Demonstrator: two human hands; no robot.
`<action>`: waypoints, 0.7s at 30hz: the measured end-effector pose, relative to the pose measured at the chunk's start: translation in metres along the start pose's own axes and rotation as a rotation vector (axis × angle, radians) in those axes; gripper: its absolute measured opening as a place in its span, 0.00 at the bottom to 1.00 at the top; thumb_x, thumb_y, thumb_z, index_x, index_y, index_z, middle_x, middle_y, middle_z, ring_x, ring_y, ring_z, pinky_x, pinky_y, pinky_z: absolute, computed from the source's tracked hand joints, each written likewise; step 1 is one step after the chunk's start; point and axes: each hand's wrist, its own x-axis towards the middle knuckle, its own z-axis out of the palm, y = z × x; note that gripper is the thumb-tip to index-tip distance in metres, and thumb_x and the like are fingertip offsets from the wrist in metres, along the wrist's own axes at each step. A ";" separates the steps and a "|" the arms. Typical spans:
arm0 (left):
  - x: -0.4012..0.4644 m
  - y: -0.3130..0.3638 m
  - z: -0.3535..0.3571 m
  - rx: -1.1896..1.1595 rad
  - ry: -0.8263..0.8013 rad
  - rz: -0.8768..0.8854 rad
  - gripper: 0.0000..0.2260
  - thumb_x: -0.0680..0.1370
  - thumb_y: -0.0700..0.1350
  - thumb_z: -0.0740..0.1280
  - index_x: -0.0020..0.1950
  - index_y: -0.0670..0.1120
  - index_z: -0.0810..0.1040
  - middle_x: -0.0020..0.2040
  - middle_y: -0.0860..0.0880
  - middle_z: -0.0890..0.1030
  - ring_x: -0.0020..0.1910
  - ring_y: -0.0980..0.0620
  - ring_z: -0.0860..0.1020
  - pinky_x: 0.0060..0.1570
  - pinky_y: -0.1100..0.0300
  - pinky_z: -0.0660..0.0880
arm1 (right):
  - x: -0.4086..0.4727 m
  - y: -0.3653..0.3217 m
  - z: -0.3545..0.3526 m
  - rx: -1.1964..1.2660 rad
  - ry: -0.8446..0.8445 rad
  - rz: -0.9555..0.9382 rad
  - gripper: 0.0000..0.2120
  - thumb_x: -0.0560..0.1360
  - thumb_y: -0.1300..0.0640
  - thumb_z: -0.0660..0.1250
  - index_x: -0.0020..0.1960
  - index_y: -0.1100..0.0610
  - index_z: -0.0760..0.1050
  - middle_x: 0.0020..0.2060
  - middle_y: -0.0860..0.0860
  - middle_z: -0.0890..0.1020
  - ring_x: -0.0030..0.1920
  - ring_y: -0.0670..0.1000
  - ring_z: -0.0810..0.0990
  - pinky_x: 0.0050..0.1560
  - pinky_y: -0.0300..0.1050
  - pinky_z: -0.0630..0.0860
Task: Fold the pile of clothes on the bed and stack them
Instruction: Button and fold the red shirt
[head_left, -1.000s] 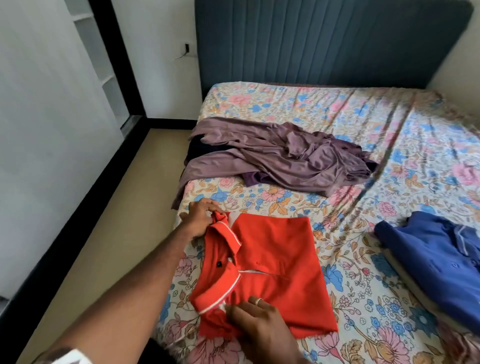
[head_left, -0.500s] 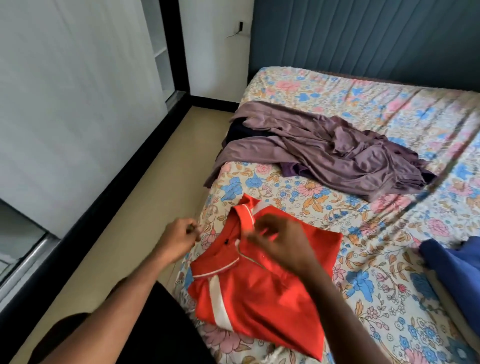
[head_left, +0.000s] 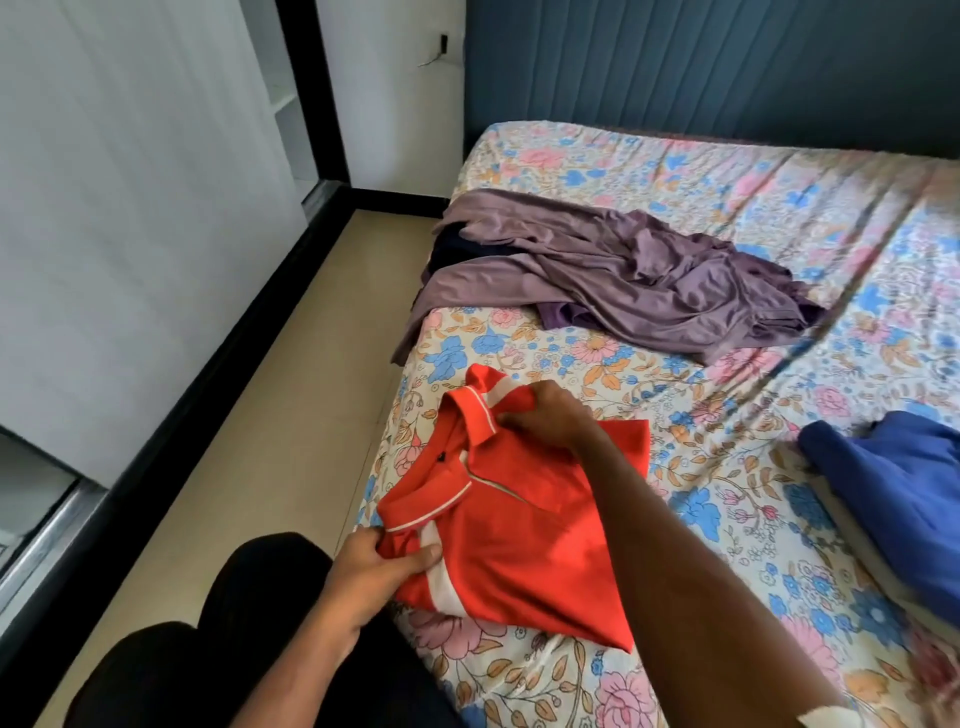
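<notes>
A folded red polo shirt (head_left: 524, 540) with white trim lies near the bed's left edge. My left hand (head_left: 376, 564) grips its near left corner by the sleeve band. My right hand (head_left: 545, 415) reaches across and pinches the fabric just behind the collar. A crumpled mauve garment (head_left: 623, 275) lies unfolded farther up the bed, with something dark under its left end. A blue garment (head_left: 893, 499) rests at the right edge of the view, partly cut off.
The bed (head_left: 701, 171) wears a floral sheet and backs onto a dark padded headboard (head_left: 701, 67). Tan floor (head_left: 249, 431) runs along the bed's left side, beside a white wardrobe (head_left: 130, 208) with a black base.
My left hand has come down from beside the collar and taken the shirt's near left corner. My right hand now pinches the shirt behind the collar. The view shifted slightly.
</notes>
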 end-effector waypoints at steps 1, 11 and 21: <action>-0.002 -0.004 0.007 -0.054 0.063 0.016 0.19 0.66 0.46 0.82 0.54 0.45 0.84 0.48 0.48 0.87 0.50 0.47 0.86 0.57 0.49 0.80 | -0.002 0.003 0.004 0.036 0.022 -0.007 0.32 0.67 0.32 0.74 0.61 0.53 0.79 0.56 0.55 0.83 0.57 0.58 0.81 0.60 0.57 0.77; 0.006 -0.007 0.041 -0.617 0.095 0.013 0.24 0.69 0.38 0.73 0.65 0.37 0.77 0.56 0.37 0.84 0.54 0.40 0.82 0.50 0.49 0.83 | -0.052 0.033 -0.026 0.540 0.329 -0.146 0.12 0.75 0.51 0.75 0.55 0.54 0.82 0.45 0.48 0.87 0.46 0.46 0.84 0.51 0.49 0.80; 0.054 0.103 0.125 -0.598 0.052 0.238 0.13 0.74 0.37 0.75 0.57 0.46 0.83 0.49 0.48 0.86 0.39 0.54 0.84 0.42 0.49 0.83 | -0.143 0.093 -0.107 0.898 0.685 -0.153 0.09 0.76 0.62 0.74 0.54 0.53 0.83 0.45 0.45 0.86 0.46 0.42 0.82 0.51 0.39 0.79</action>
